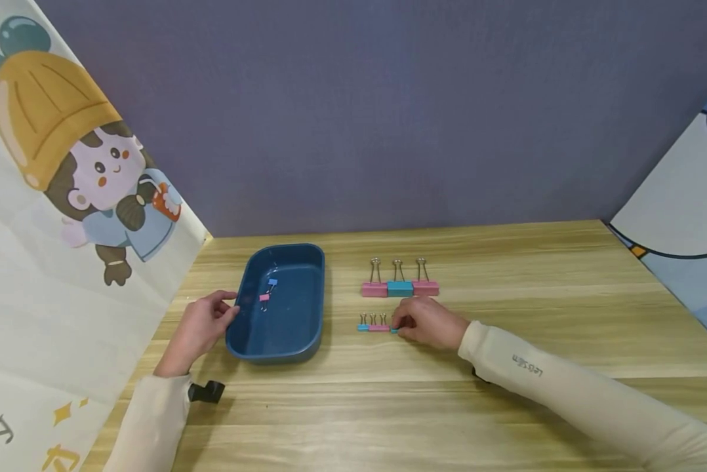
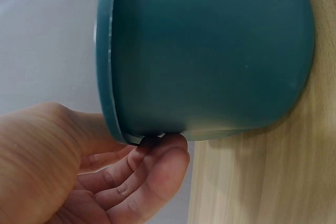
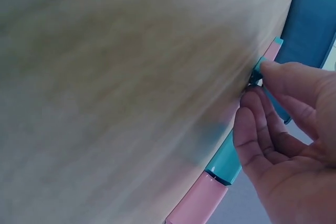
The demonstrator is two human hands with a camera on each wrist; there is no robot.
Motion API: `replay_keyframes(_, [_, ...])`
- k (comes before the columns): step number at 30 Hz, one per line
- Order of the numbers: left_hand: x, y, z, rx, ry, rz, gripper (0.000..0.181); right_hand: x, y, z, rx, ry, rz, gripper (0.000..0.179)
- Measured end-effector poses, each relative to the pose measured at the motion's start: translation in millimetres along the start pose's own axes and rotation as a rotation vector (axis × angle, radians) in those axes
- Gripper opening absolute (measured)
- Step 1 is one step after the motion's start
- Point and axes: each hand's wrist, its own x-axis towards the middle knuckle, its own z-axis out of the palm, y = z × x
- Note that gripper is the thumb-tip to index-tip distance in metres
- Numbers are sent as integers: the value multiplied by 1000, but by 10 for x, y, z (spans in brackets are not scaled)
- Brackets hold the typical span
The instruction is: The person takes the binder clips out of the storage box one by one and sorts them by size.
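My left hand point(image 1: 201, 324) pinches the left rim of a dark blue plastic bin point(image 1: 312, 328), thumb on one side and fingertips on the other. Inside the bin lie a small blue binder clip point(image 1: 273, 282) and a small pink binder clip point(image 1: 264, 297). My right hand point(image 1: 430, 322) pinches a small teal binder clip point(image 3: 259, 70) between thumb and fingers, low over the table. It is at the right end of a short row with another small teal clip point(image 1: 363, 328) and small pink clips point(image 1: 379, 328). My fingers hide part of the held clip.
Behind the small row stands a row of large binder clips, handles up: pink point(image 1: 374, 290), teal point(image 1: 400, 289) and pink point(image 1: 425, 288). The wooden table point(image 1: 353, 419) ends at a grey-blue panel point(image 1: 389, 118) behind. Printed cartoon sheets point(image 1: 35, 262) flank both sides.
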Motion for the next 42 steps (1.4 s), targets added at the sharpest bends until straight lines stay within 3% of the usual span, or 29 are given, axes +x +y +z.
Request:
replay_keyframes(14, [-44, -30, -19, -2, 6, -18, 28, 39, -11, 22, 10, -6, 8, 11])
replay_keyframes(20, [-56, -37, -33, 1, 16, 0, 28, 98, -66, -130, 22, 14, 9, 10])
replay_keyframes(31, [-55, -38, -35, -9, 18, -9, 28, 468, -279, -433, -27, 109, -103, 8])
replay_keyframes(42, [8, 0, 16, -27, 13, -27, 28, 851, -607, -351, -22, 136, -176, 8])
